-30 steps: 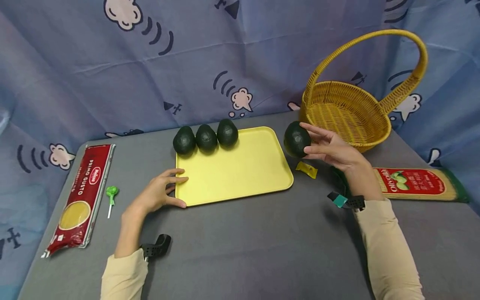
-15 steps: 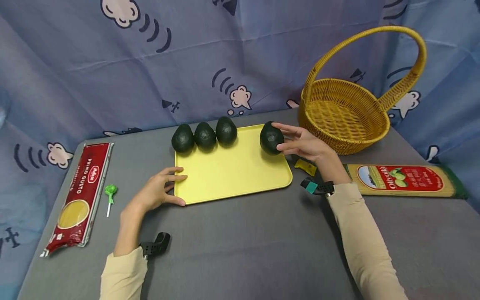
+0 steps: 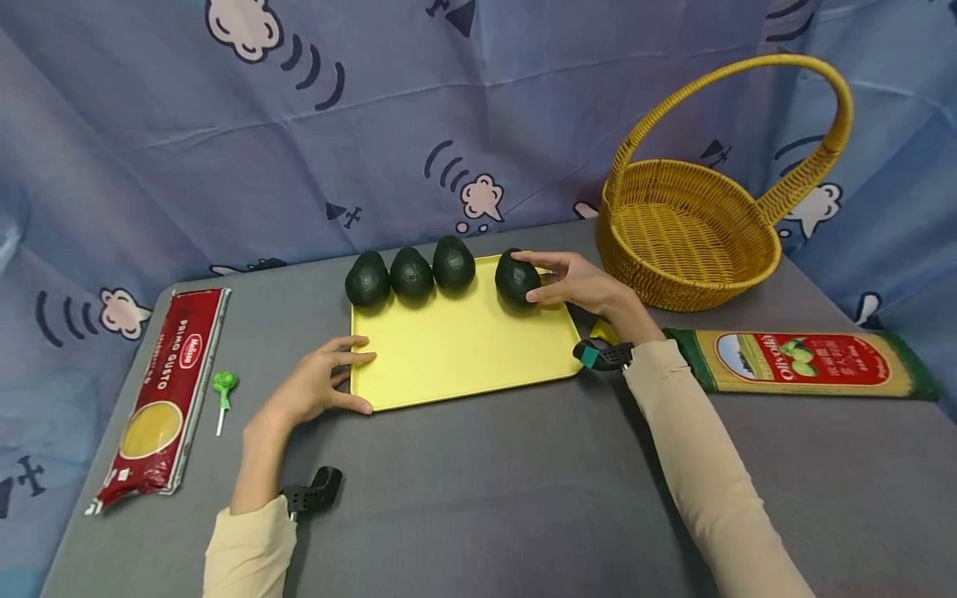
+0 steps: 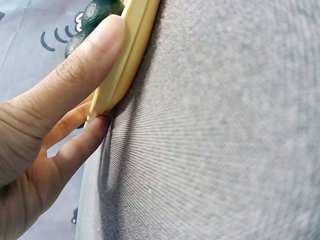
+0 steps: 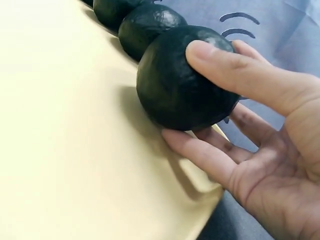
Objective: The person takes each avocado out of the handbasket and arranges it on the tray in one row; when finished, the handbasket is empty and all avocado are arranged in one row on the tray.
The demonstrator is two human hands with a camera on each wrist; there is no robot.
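Note:
My right hand (image 3: 576, 282) grips a dark green avocado (image 3: 516, 280) between thumb and fingers, over the right part of a yellow tray (image 3: 456, 357). In the right wrist view, this avocado (image 5: 185, 82) is close above the tray surface, its shadow beside it. Three more avocados (image 3: 411, 276) stand in a row along the tray's back left edge. At the tray's left end, my left hand (image 3: 317, 382) holds the rim, fingers over the side and thumb at the near corner. The left wrist view has the thumb (image 4: 95, 50) on the tray's edge and a fingertip low against its corner.
A yellow wicker basket (image 3: 688, 282) with a tall handle stands back right. Before it lies an Olivoila spaghetti pack (image 3: 807, 363); a yellow-wrapped candy (image 3: 604, 332) is partly hidden by my right wrist. At left are a red pasta pack (image 3: 168, 390) and a green lollipop (image 3: 223, 384).
My right hand has carried the avocado leftward from beside the basket to over the tray, nearer the other three. My left hand has stayed on the tray's rim.

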